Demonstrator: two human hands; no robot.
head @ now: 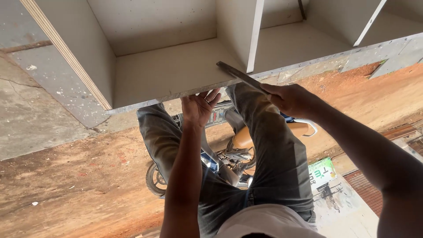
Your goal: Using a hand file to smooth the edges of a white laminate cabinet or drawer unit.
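Left hand (199,107): fingers loosely spread, tips touching the cabinet (172,72) front edge.
Right hand (291,99): fingers wrapped around a flat file (240,76), its blade lying across that edge.

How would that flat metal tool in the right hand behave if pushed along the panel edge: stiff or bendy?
The flat tool looks straight and metallic, so probably stiff. Its narrow bar shape suggests it will not roll. The right hand grips one end only, so it is likely fairly light.

Pale plywood cabinet (176,70) fills the upper frame, open compartments facing the camera, raw layered edge at upper left. Flat dark metal file (240,76) lies slanted across its front edge, centre-right.
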